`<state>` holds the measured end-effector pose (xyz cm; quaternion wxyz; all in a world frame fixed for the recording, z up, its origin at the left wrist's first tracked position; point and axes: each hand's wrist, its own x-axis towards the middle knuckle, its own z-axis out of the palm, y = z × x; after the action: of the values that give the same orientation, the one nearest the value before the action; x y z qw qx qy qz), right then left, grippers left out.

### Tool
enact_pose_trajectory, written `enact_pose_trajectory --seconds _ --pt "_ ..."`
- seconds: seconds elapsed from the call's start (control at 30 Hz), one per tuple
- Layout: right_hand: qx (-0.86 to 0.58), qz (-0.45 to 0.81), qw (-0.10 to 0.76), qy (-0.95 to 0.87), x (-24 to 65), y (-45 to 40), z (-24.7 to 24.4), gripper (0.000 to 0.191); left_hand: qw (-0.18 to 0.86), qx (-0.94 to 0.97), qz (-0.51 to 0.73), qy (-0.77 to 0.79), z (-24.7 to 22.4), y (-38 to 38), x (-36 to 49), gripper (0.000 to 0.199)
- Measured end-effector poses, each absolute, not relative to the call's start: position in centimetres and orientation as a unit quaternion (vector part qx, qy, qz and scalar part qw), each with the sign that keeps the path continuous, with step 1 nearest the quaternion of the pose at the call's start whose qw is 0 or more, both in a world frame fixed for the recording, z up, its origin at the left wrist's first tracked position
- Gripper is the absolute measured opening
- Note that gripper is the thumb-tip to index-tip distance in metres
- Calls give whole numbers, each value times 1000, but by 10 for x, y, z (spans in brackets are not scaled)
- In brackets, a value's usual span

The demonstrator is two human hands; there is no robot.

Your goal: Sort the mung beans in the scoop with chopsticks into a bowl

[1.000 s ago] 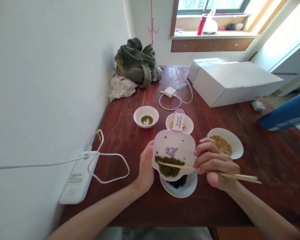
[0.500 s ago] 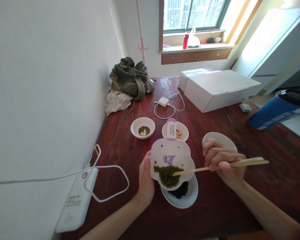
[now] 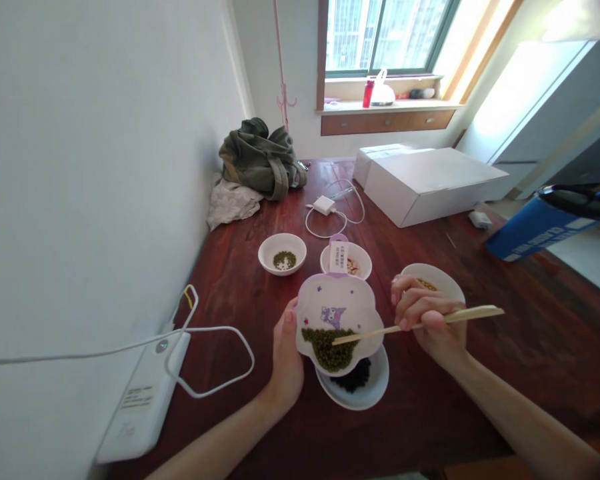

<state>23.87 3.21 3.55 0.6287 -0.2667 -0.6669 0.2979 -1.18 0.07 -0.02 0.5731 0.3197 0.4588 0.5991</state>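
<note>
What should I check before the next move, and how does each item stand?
1. Left hand gripping the scalloped cartoon dish: ok, at its left edge.
2. Right hand holding the chopsticks: ok.
3. Mung beans within the dish: ok, gathered toward its near side.
4. Chopstick tips touching the beans: cannot tell; they overlap in view.
5. White bowl of dark contents fully visible: not ok, the dish covers part of it.
6. White bowl of soybeans fully visible: not ok, the right hand hides part.
</note>
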Motion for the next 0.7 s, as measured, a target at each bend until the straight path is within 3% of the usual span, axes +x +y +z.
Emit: enact_pose_trajectory --seconds 0.3,0.5,0.7 --pt "-252 301 583 -712 226 27 37 54 542 362 601 462 3 3 -12 70" --pt "-254 338 604 -676 231 29 31 54 537 380 603 451 3 3 -12 63" --pt "-266 329 607 -673 230 29 33 48 542 378 597 454 2 3 -13 68"
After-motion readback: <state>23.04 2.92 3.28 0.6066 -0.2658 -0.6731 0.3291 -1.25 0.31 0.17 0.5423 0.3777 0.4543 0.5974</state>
